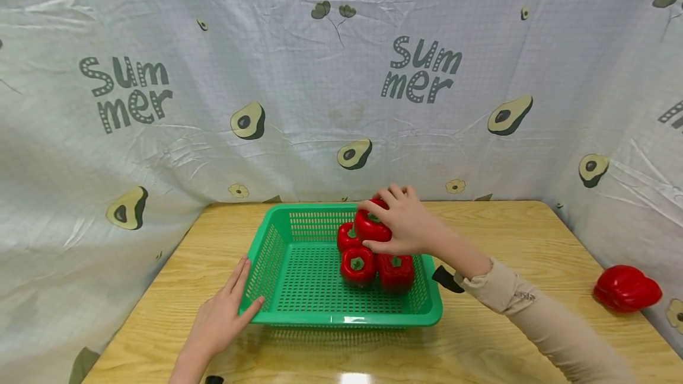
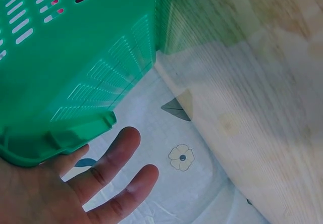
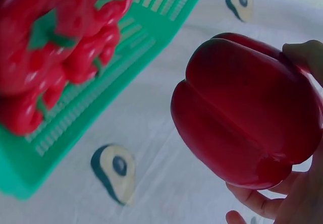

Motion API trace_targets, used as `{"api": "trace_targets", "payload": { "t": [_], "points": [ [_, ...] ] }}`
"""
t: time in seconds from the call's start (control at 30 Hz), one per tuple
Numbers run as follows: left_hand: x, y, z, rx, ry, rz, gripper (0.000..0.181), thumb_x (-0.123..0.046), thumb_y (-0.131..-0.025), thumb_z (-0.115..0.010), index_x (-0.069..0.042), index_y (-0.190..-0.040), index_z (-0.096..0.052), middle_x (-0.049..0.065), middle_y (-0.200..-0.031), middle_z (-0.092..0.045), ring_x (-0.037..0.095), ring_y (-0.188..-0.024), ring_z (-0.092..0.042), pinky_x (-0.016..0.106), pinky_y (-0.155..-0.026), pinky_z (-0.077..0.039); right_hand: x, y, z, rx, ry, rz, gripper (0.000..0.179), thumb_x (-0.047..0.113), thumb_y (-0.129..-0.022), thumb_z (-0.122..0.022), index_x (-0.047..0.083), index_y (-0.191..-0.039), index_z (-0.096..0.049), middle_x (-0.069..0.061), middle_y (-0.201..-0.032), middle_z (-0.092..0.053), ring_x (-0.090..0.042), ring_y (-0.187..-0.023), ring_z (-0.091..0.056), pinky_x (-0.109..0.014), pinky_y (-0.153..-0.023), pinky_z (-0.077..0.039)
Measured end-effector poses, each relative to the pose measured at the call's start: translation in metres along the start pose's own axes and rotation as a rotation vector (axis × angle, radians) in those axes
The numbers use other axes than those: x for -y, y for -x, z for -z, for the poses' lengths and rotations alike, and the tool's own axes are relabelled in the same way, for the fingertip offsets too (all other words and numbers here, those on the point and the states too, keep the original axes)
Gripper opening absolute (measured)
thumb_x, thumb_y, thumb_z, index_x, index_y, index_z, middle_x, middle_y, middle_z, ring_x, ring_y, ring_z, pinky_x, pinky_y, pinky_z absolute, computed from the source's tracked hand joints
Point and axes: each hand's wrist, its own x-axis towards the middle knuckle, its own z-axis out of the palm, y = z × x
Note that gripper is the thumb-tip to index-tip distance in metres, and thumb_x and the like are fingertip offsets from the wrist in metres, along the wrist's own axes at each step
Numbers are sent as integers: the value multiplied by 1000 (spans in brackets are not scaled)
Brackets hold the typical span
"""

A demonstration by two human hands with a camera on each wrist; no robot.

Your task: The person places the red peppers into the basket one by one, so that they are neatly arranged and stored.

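Note:
My right hand [image 1: 405,227] grips a red bell pepper [image 1: 372,230] over the right part of a green plastic basket [image 1: 341,317]. In the right wrist view, fingers and thumb lie round the sides of this glossy pepper [image 3: 247,113]. Red bell peppers with green stems sit in the basket's right part: one at the back [image 1: 345,240], one in front [image 1: 358,266], another beside it [image 1: 396,272]. The right hand hides part of that area. At the basket's left front corner, my left hand [image 1: 221,316] rests against the rim with straight fingers, thumb spread [image 2: 45,188].
Another red pepper [image 1: 626,289] lies on its side near the right edge of the wooden table [image 1: 501,236]. A pale cloth [image 1: 299,64] printed with avocados and lettering hangs behind and at both sides. A black piece [image 1: 447,279] shows by the right wrist.

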Motion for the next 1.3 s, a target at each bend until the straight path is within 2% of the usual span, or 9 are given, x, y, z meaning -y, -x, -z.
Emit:
{"api": "trace_targets", "payload": {
  "t": [0.23, 0.4, 0.57, 0.73, 0.97, 1.1, 1.3],
  "points": [
    [-1, -1, 1, 9, -1, 11, 73, -45, -88, -49, -9, -144, -19, 9, -150, -18, 22, -71, -60, 23, -39, -26, 22, -18, -14, -2, -66, -17, 50, 50, -77, -56, 23, -119, -50, -4, -103, -50, -19, -90, -37, -37, -72, -29],
    [-3, -2, 1, 32, 3, 20, 74, -45, -88, -49, -9, -144, -17, 9, -150, -17, 11, -56, -50, 23, -39, -26, 36, -29, -25, 6, -107, -50, 48, 49, -79, -55, 25, -120, -50, -4, -106, -50, -19, -93, -36, -39, -75, -31],
    [-4, -2, 0, 32, 12, 21, 73, -44, -88, -50, -8, -144, -18, 10, -150, -18, 9, -53, -46, 23, -39, -26, 45, -40, -39, 42, -134, -73, 49, 50, -80, -55, 26, -123, -47, -5, -110, -49, -21, -97, -36, -42, -78, -33],
    [-4, -1, 0, 13, 15, 19, 72, -42, -88, -50, -8, -143, -20, 10, -149, -19, 10, -54, -47, 22, -39, -26, 49, -52, -56, 91, -136, -85, 52, 51, -81, -54, 26, -126, -44, -6, -114, -47, -22, -100, -36, -44, -80, -33],
    [-3, -3, 0, 3, 23, 17, 72, -42, -88, -50, -8, -144, -19, 9, -149, -19, 12, -58, -52, 22, -39, -27, 55, -67, -75, 177, -98, -93, 56, 53, -81, -54, 27, -128, -42, -9, -114, -48, -27, -104, -36, -54, -87, -31],
    [-3, -3, 1, 10, 21, 25, 71, -42, -88, -49, -8, -143, -19, 10, -150, -18, 15, -59, -54, 23, -39, -27, 55, -75, -82, 192, -58, -88, 56, 55, -82, -52, 27, -129, -42, -8, -114, -49, -27, -105, -35, -53, -87, -31],
    [-3, -2, 0, 3, 28, 20, 71, -42, -88, -49, -7, -143, -20, 10, -149, -19, 24, -70, -61, 24, -41, -29, 54, -83, -96, 232, -21, -94, 58, 55, -82, -53, 27, -131, -40, -8, -116, -48, -27, -106, -33, -52, -87, -30]
  ]
}}
